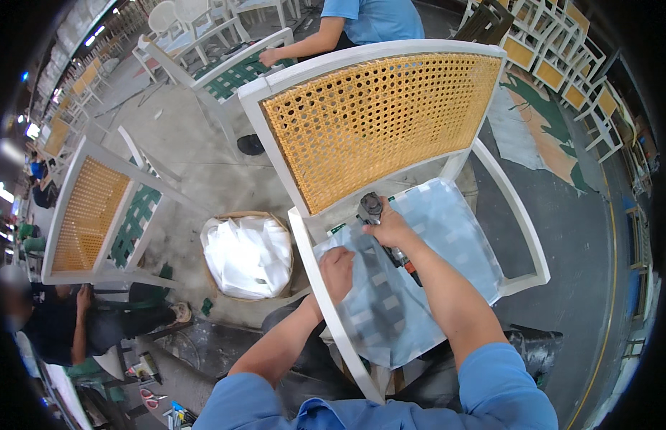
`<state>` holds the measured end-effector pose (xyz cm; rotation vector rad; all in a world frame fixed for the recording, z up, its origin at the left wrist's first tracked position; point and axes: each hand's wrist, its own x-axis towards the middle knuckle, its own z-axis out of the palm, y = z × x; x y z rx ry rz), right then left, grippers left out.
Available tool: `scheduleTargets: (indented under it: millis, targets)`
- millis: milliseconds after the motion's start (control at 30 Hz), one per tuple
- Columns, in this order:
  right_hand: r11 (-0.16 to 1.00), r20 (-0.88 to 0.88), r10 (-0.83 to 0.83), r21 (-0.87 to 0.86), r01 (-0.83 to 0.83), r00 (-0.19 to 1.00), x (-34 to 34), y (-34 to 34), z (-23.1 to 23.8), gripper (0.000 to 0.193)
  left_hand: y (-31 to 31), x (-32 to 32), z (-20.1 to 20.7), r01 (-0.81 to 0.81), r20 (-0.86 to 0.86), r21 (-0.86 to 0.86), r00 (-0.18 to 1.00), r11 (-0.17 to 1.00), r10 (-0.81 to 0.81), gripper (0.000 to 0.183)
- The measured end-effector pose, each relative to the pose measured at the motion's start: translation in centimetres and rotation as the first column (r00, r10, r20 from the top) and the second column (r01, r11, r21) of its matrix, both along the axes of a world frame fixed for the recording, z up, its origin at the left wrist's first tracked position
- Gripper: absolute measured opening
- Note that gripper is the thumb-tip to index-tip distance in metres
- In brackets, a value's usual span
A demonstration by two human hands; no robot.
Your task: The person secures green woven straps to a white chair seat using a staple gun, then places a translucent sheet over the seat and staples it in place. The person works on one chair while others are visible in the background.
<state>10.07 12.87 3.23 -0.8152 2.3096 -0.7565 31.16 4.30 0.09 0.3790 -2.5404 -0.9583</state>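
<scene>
A white chair frame (318,283) with a yellow cane-woven back (390,118) stands in front of me. Thin pale-blue sheeting (440,236) covers its seat, and green webbing (338,230) peeks out at the rear edge. My right hand (392,226) grips a dark staple gun (372,208) over the rear part of the seat; an orange fitting shows at the tool's tail. Resting at the seat's left edge, beside the side rail, is my left hand (337,274). Its fingers are curled in, and whatever they may pinch is hidden.
On the left a round basket (206,247) holds white sheet pieces, near another cane-backed chair (86,215) with green webbing. One co-worker (376,21) works on a chair ahead; another (53,322) sits at left. Scissors (152,398) lie lower left. Stacked chairs (555,57) stand far right.
</scene>
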Motion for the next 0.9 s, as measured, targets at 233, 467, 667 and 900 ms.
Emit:
scheduleTargets:
  millis: [233, 467, 667, 900]
  targets:
    - [0.998, 0.039, 0.013, 0.067, -0.015, 0.999, 0.2, -1.0, 0.7, 0.113, 0.0, 1.8, 1.1, -0.196, 0.256, 0.069, 0.951, 0.978, 0.172, 0.026]
    - [0.991, 0.167, -0.057, 0.133, 0.035, 0.984, -0.1, -1.0, 1.3, 0.105, 0.6, -3.0, -0.1, -0.177, 0.093, -0.136, 0.977, 0.975, 0.190, 0.049]
    - [0.998, 0.103, 0.021, 0.060, -0.027, 0.994, 0.2, -1.0, 1.3, 0.107, -1.8, -6.3, -0.8, -0.306, 0.350, -0.177, 0.869, 0.936, 0.350, 0.054]
    - [0.997, 0.100, 0.045, 0.060, -0.051, 0.994, -0.5, -0.2, 1.2, 0.107, -2.2, -7.7, -1.7, -0.312, 0.453, -0.255, 0.798, 0.915, 0.398, 0.028]
